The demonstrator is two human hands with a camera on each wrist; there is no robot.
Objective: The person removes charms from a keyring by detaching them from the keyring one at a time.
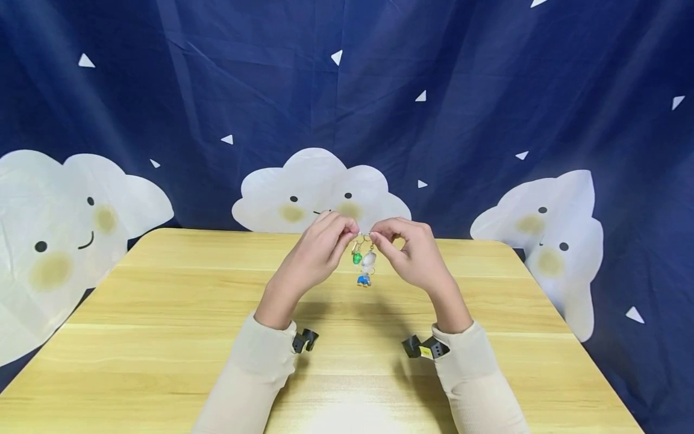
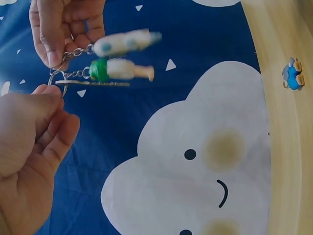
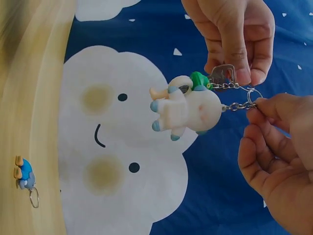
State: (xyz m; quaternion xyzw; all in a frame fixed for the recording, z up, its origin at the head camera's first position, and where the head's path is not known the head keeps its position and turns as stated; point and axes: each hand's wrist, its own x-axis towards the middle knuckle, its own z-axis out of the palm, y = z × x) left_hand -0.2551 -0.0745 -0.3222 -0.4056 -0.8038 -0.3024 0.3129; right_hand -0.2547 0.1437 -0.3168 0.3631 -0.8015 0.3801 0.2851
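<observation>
Left hand (image 1: 320,248) pinches metal ring (image 3: 251,93) midair, key (image 2: 95,83) and green-topped charm (image 2: 121,69) hanging; blue figure (image 1: 364,281) on table (image 1: 162,337); white charm (image 3: 200,110); right hand (image 1: 408,248) pinches ring's chain end. Looks like ring-handling; next move likely needs both pinches firm.

Key (image 3: 222,73): metal, flat, silvery shine. Split rings (image 3: 262,94) and chains (image 3: 237,106): bright smooth metal. White figure (image 3: 203,110): smooth, plastic-looking, soft satin finish (vinyl or hard plastic, can't tell). Green-topped figure (image 2: 120,69): plastic-looking, green part glossier. Blue figure (image 2: 293,77): smooth, plastic-looking; its small ring (image 3: 37,198) is metal. Table (image 1: 179,301): wood-grain top, smooth, semi-gloss, strong glare at the near edge. Backdrop (image 1: 303,96): thin creased cloth, faint sheen. Sleeves (image 1: 246,374): matt cloth, finely ribbed. Wrist cameras (image 1: 412,347): black, plastic-looking.
</observation>
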